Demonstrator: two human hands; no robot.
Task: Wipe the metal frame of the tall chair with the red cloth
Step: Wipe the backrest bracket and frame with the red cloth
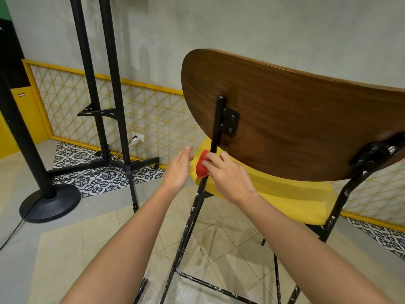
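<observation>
The tall chair stands right of centre with its curved wooden backrest [285, 119] facing the camera and its yellow seat [291, 194] beyond and below it. The black metal frame [190, 218] is flecked with white marks along its legs and low crossbar. Its left upright [218, 123] runs up behind the backrest, fixed there by a black bracket [230, 122] with two screws; a second bracket [372, 152] sits at the right edge of the backrest.

The right hand [228, 178] presses the red cloth [202, 165] against the left upright, just below the lower edge of the backrest and level with the seat. Its fingers [213, 160] curl over the bunched cloth, pinching it onto the tube. The left hand [178, 170] is just left of the cloth, held flat with its fingers together and extended, palm turned toward the frame; whether it touches the cloth or the tube cannot be told. Both bare forearms reach in from the near edge.

To the left, a black stand [111, 84] with two tall poles rests on a wheeled base on the patterned floor tiles [105, 183], and a thick black pole on a round base [49, 202] stands nearer on the far left. A yellow-framed lattice panel [144, 110] lines the grey wall, with a white socket [138, 138] low on it.
</observation>
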